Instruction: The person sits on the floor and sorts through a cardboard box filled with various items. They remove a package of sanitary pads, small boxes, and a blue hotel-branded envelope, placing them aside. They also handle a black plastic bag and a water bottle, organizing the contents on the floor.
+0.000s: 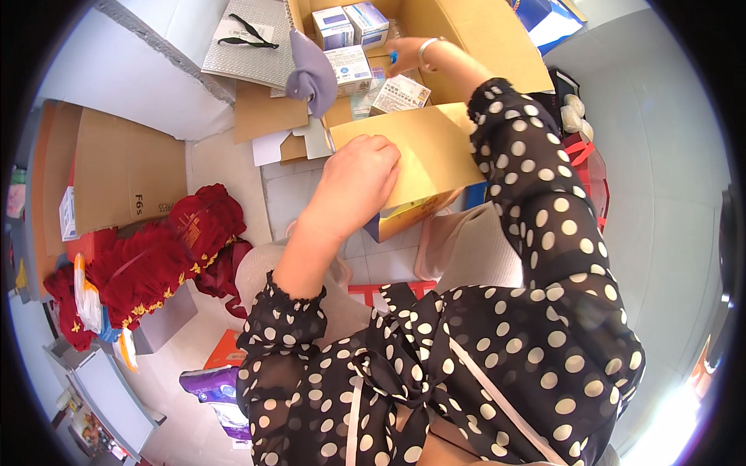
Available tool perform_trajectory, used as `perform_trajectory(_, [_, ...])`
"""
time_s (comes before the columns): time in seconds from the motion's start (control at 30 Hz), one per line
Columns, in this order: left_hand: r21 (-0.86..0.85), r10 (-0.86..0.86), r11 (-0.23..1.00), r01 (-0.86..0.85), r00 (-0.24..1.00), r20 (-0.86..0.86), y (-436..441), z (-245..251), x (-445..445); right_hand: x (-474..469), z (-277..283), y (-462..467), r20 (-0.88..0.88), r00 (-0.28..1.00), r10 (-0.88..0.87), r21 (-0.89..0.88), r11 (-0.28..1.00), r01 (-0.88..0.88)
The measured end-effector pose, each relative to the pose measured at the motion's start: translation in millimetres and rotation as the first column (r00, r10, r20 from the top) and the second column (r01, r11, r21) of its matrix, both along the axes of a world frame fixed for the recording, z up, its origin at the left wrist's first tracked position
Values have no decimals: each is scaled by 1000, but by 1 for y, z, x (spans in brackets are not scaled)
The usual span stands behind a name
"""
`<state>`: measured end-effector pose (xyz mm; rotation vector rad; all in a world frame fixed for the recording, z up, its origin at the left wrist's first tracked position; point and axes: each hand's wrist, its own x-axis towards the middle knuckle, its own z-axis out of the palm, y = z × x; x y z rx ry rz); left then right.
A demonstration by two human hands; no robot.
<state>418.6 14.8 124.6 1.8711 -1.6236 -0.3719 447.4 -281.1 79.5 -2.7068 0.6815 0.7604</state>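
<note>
A large open cardboard box [495, 35] stands before me, with its near flap folded out towards me. My left hand [364, 175] rests on that flap with its fingers curled at the edge; whether it grips it is unclear. My right hand [408, 57] reaches inside, beside a clear plastic piece, and what its fingertips touch is hidden. Several small white printed cartons lie in the box: a blue-and-white carton [333, 29], another blue-and-white carton [367, 24], a white carton [349, 69] and a tilted white carton [402, 94] below my right hand. A mauve cloth [315, 73] hangs over the left edge.
A silver textured board [247, 41] with black straps lies at upper left. Dark red ruffled fabric [157, 256] lies by a brown cardboard box [131, 169] on the left. A purple-and-white package [218, 402] is on the floor. Red bags [588, 175] stand by the right wall.
</note>
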Motion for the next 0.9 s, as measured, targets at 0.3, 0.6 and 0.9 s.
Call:
perform_trajectory(0.3, [71,22,997,-22,1000,-8,-4,-20,-2,-4,-83,31,-269,962,55,-129,987,-93])
perform_trajectory(0.6, [49,108,993,-105,991,-73,-11,-25,0,-7,-88,27,-172,984,48,-193,978,-81])
perform_trajectory(0.9, [-11,194,974,-227,857,-477,-16,-28,15,-32,-21,-7,202,942,-269,167,957,238])
